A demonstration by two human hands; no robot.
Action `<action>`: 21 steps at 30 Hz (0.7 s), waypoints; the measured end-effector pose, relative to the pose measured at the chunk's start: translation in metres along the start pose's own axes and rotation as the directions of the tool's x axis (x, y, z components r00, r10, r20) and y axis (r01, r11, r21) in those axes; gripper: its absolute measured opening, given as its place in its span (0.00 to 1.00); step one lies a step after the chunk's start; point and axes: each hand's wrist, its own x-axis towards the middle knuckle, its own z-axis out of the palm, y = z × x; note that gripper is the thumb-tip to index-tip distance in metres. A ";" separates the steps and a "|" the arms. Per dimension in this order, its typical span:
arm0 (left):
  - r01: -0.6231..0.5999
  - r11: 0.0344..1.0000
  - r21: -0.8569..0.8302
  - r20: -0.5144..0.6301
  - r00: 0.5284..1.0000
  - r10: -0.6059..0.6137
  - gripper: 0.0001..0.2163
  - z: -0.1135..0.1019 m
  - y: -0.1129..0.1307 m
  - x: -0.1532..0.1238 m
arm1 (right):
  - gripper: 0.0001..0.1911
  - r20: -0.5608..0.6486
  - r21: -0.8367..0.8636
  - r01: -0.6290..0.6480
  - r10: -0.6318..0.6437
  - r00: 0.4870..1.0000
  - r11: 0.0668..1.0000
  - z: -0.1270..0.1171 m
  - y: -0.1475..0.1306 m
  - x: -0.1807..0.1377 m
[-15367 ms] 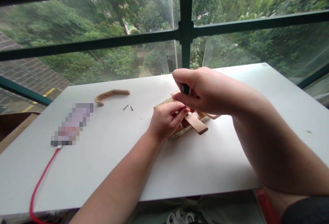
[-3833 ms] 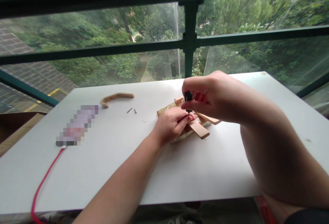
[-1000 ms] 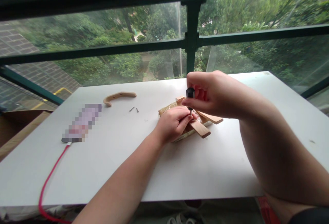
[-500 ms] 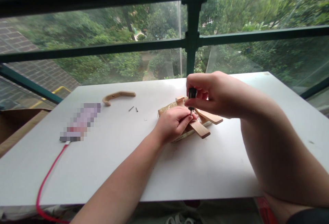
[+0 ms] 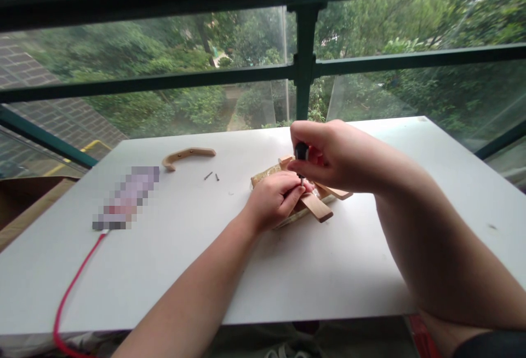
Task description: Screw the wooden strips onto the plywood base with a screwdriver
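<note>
A small assembly of wooden slats (image 5: 317,206) on a woven piece (image 5: 263,174) lies at the middle of the white table (image 5: 287,270). My left hand (image 5: 272,199) is closed, pinching down on the wooden parts where the tool tip meets them. Just above it, my right hand (image 5: 335,155) is wrapped round a short black-handled screwdriver (image 5: 301,152), held upright with its tip pointing down into the assembly. Whatever sits under the tip is hidden by my fingers.
A curved wooden piece (image 5: 187,155) lies at the back left, with two loose screws (image 5: 212,175) beside it. A blurred flat object (image 5: 126,196) with a red cable (image 5: 72,287) rests on the left. Behind the table stands a green-framed window (image 5: 304,62).
My right hand has shifted slightly left on the screwdriver handle over the last second, with the fingers regripping it. My left hand and the wooden assembly stay in place.
</note>
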 end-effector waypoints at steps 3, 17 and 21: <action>0.004 1.000 -0.001 -0.001 1.000 -0.004 0.10 0.000 0.000 -0.001 | 0.12 0.006 -0.002 -0.002 0.002 1.000 1.000 0.000 0.000 0.000; 0.101 0.983 -0.150 -0.029 0.994 -0.106 0.09 0.003 -0.003 -0.004 | 0.12 0.002 0.001 -0.005 0.005 1.000 1.000 0.000 -0.001 0.000; 0.122 0.976 -0.180 -0.053 0.990 -0.134 0.07 0.005 -0.005 -0.006 | 0.12 0.000 0.012 0.005 -0.005 1.000 1.000 0.001 -0.002 0.001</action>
